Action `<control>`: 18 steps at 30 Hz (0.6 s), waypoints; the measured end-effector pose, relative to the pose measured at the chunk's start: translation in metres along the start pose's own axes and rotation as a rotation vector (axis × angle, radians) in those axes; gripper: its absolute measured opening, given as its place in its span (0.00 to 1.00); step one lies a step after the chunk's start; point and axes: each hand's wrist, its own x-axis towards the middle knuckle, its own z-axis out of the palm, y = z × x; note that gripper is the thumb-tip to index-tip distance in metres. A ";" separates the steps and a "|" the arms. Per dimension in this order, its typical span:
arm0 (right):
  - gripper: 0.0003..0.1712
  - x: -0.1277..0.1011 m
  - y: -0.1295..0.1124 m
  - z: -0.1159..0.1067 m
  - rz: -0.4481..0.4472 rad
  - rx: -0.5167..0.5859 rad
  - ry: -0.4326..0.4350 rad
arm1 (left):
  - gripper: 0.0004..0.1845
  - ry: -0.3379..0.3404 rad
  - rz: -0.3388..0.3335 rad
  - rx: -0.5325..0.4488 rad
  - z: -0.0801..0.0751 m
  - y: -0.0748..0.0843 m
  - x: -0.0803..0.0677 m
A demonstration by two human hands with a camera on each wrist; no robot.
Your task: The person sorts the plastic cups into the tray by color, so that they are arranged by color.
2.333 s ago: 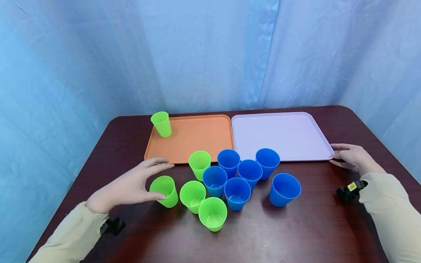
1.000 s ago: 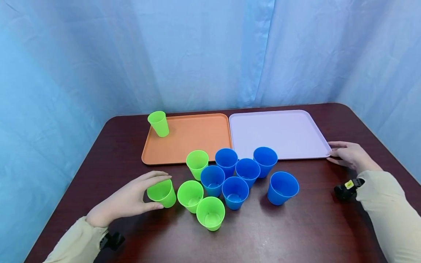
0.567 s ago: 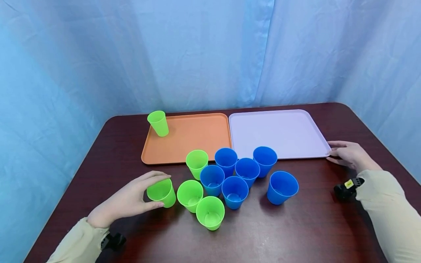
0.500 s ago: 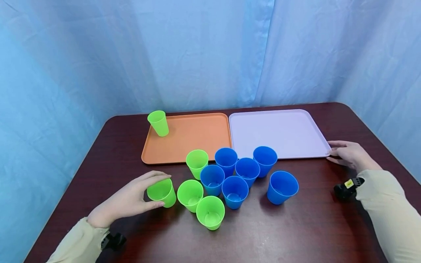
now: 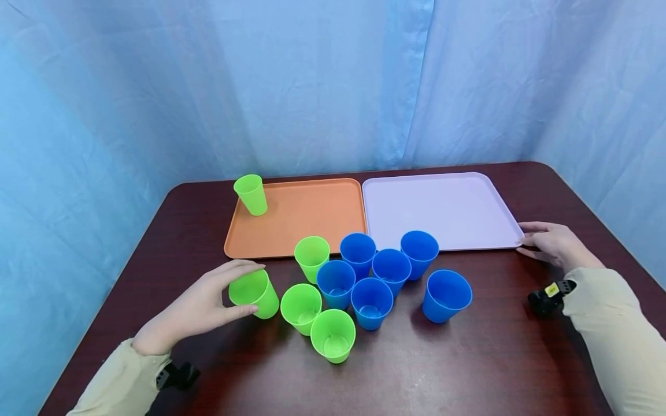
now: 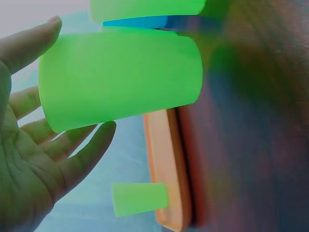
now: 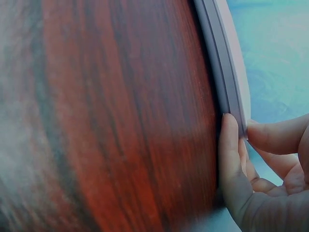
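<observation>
My left hand (image 5: pixel 256 289) grips a green cup (image 5: pixel 265 303) by its sides, thumb in front and fingers behind, just above the dark wooden table (image 5: pixel 468 370). In the left wrist view the green cup (image 6: pixel 120 79) fills the span of the left hand (image 6: pixel 81 76). My right hand (image 5: pixel 522 238) lies at the near right corner of the lilac tray (image 5: pixel 442 208). In the right wrist view the right hand (image 7: pixel 240 126) pinches the lilac tray's rim (image 7: pixel 217 63) between thumb and a fingertip.
An orange tray (image 5: pixel 307 219) lies left of the lilac one, with one green cup (image 5: pixel 251 195) upright in its far left corner. Three more green cups (image 5: pixel 300 307) and several blue cups (image 5: pixel 391 270) cluster in front of the trays. Blue curtains hang behind.
My left hand closed round the green cup and has now raised it slightly, up and to the left. The right hand has stayed at the lilac tray's corner.
</observation>
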 end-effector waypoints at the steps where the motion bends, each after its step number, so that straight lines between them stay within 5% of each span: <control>1: 0.39 -0.001 0.000 0.000 -0.004 -0.001 -0.007 | 0.34 0.010 0.001 0.002 -0.002 0.000 0.001; 18: 0.39 -0.003 -0.002 -0.004 -0.014 0.001 -0.035 | 0.34 0.156 -0.022 -0.091 -0.014 0.003 0.045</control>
